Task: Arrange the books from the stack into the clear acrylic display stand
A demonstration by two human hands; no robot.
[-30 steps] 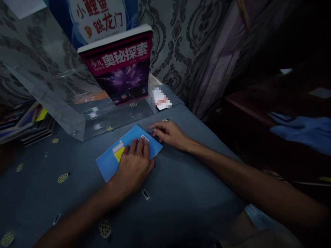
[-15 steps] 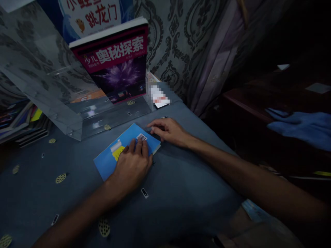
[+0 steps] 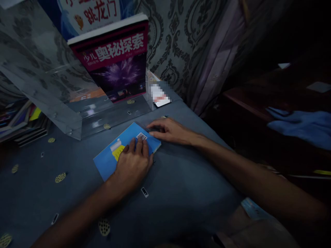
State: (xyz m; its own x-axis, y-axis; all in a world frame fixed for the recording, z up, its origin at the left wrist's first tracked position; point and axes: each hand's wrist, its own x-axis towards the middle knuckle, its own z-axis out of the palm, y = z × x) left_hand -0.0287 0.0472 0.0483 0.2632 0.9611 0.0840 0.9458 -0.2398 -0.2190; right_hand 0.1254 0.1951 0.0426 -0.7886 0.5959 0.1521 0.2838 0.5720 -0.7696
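A thin blue book [image 3: 108, 164] lies on the cloth-covered table, its barcode and a yellow-and-white picture facing up. Flat across its lower right part rests my left hand [image 3: 134, 159], fingers stretched out and reaching the barcode; the palm covers some of the cover. My right hand [image 3: 169, 131] is at the book's right corner, thumb and index finger apart, fingertips at or just beside the edge. Whether they touch the book I cannot tell.
Behind the book stands a clear acrylic rack [image 3: 74, 125] holding an upright purple-and-red book [image 3: 124, 70] and a blue book [image 3: 89, 15]. Stacked books [image 3: 33, 129] lie at the left. A white card-like item [image 3: 161, 98] sits beside the rack. Blue cloth [image 3: 302, 125] lies at far right.
The thumb of my right hand has shifted slightly toward the book's right edge. My left hand and the book stay in place.
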